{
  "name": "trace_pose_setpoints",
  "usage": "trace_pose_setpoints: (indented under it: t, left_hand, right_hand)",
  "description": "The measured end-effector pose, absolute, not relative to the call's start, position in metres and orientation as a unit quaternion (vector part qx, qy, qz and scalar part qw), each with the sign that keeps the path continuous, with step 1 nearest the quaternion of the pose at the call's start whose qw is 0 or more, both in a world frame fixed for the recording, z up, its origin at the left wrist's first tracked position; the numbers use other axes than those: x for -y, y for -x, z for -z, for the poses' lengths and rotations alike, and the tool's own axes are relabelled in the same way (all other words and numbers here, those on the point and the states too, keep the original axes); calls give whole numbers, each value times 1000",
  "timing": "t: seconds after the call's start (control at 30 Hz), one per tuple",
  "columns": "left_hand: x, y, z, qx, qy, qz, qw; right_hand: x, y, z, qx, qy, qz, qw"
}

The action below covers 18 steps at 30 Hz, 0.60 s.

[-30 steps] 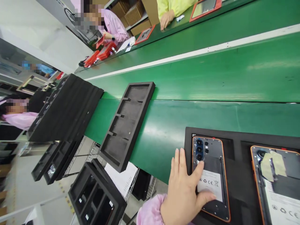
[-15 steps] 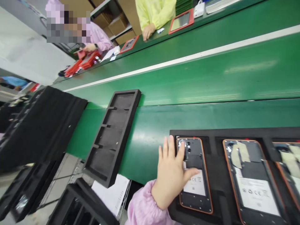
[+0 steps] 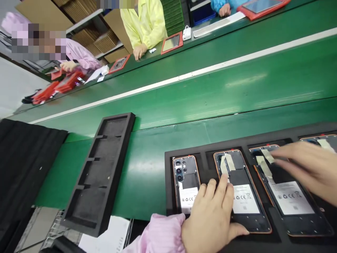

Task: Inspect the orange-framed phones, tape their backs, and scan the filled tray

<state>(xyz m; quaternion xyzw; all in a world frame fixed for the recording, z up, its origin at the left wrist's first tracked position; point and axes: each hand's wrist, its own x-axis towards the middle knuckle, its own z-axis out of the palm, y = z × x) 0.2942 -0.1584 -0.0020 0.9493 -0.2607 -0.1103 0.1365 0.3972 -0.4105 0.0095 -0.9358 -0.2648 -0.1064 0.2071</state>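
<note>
Head view shows four black rectangular phones with thin orange edges in a row in a long black foam tray (image 3: 169,186) at the near right of the green tabletop (image 3: 150,175). The bare left hand (image 3: 207,218), in a pink sleeve (image 3: 160,235), lies flat with its grip open, fingers reaching between the leftmost phone (image 3: 188,181) and the second phone (image 3: 246,198); the index fingertip is at the lower end of the second phone's cream tape strips (image 3: 229,162). The bare right hand (image 3: 313,165) is blurred over the third phone (image 3: 292,198), thumb and fingers drawn near each other beside that phone's cream tape pieces (image 3: 264,168); whether its grip is closed on the tape cannot be told. The fourth phone (image 3: 309,140) shows only partly, at the right edge. To the left, another black foam tray (image 3: 116,186) with four compartments sits at a slant. Across the tabletop, on the far side, a person in yellow (image 3: 147,26) rests a hand near a red-framed panel (image 3: 171,43).
</note>
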Motion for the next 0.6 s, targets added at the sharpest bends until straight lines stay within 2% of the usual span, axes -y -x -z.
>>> trace_pose_setpoints:
  t: [0.03,0.13,0.4,0.6]
  left_hand:
    - [159,-295,4,258,-952,103,129]
    - [157,-295,6,254,-956,83,121]
    - [157,-292,6,268,-956,58,106]
    - [160,-294,3,258,-963,16,81]
  right_hand:
    - [392,-404,-10,358,907,108,194]
    - [346,-422,-6,466,861,119,165]
    - [325,-440,11,500,846,101,155]
    - [320,-399,-1,526,831,157,91]
